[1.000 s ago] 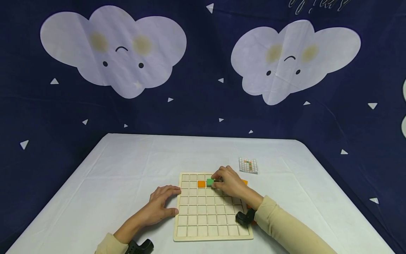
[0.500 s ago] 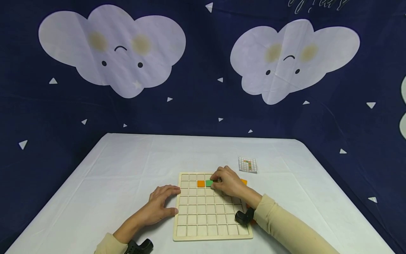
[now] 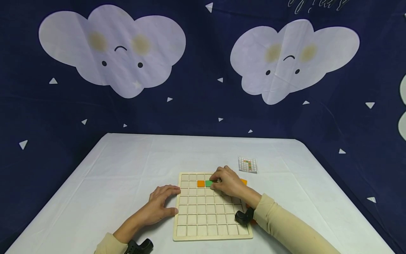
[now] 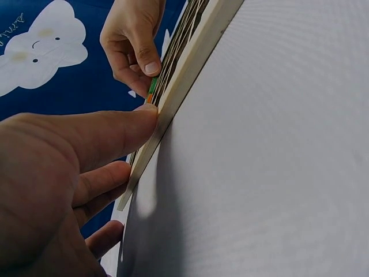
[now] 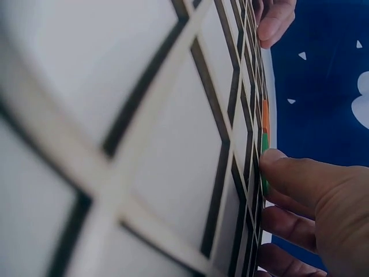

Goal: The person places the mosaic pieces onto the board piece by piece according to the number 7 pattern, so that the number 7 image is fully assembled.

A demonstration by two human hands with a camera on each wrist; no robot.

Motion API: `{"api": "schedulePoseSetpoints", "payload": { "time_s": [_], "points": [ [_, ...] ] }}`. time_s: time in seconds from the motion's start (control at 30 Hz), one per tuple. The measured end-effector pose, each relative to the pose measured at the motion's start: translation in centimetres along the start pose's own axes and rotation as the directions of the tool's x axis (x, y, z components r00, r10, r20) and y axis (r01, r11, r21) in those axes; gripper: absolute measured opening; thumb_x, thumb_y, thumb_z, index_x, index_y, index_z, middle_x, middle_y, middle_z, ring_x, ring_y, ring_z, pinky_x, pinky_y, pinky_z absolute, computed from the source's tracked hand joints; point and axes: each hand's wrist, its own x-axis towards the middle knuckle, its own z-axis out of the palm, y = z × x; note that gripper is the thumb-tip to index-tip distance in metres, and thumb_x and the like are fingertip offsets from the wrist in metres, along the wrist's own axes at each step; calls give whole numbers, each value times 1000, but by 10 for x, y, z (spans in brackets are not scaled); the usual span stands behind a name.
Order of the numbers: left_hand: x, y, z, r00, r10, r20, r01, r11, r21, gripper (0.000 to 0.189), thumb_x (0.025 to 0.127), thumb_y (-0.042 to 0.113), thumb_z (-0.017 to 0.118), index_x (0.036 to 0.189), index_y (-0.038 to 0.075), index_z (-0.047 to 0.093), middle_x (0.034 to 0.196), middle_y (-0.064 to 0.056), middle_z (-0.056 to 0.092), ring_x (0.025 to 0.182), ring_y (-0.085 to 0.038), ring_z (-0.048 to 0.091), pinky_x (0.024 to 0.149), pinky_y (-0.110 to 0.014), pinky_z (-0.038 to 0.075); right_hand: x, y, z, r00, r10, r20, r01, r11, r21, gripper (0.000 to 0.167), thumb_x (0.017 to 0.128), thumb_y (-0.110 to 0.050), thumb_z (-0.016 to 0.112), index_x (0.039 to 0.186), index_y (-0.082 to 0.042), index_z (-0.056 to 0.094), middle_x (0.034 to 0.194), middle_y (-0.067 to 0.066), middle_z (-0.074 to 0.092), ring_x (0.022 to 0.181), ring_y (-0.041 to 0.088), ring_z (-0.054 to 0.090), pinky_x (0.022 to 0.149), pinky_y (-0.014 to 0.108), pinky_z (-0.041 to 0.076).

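Note:
A pale wooden grid board (image 3: pixel 201 210) lies on the white table. In its second row from the back, an orange square tile (image 3: pixel 201 183) sits in a cell. Beside it, one cell to the right, is a green square tile (image 3: pixel 208 183), low in the grid. My right hand (image 3: pixel 229 182) pinches the green tile's sides between thumb (image 5: pixel 277 158) and fingertips, covering its right part. My left hand (image 3: pixel 160 206) rests against the board's left edge, fingers spread and fairly straight; in the left wrist view its thumb (image 4: pixel 115 130) touches the rim.
Behind the board's right corner lies a small printed card (image 3: pixel 247 165) with a coloured grid. Orange pieces (image 3: pixel 244 181) show partly beside the board's right edge, mostly hidden by my right arm. A dark blue cloth with clouds (image 3: pixel 203 106) hangs behind the table.
The green tile has shifted slightly left and now lies lower, close beside the orange tile. My right hand has moved with it a little; the left hand keeps its place.

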Motion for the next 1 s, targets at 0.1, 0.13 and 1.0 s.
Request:
{"api": "schedulePoseSetpoints", "payload": {
  "time_s": [0.1, 0.13, 1.0],
  "points": [
    [0, 0, 0, 1000, -3, 1, 3, 1000, 3, 54, 76, 20, 74, 125, 6, 56, 137, -7, 49, 137, -37, 29, 113, -64, 1, 0, 0, 0, 1000, 5, 0, -5, 1000, -12, 23, 76, -29, 77, 96, -18, 74, 91, -7, 62, 78, 7, 42, 73, 27, 44],
    [0, 0, 0, 1000, -3, 2, 3, 1000, 4, 54, 76, 20, 74, 125, 6, 56, 137, -7, 49, 137, -37, 29, 113, -63, 1, 0, 0, 0, 1000, 5, 0, -5, 1000, -14, 23, 76, -29, 77, 96, -18, 74, 91, -7, 62, 77, 7, 42, 72, 25, 42],
    [2, 0, 0, 999, -38, 1, 38, 999, 6, 55, 75, 21, 76, 125, 8, 57, 137, -6, 49, 137, -35, 29, 114, -61, 1, -4, -7, -6, 999, 32, -40, -32, 999, -10, 28, 78, -30, 75, 102, -14, 72, 92, -4, 62, 81, 8, 45, 69, 24, 42]
  ]
}}
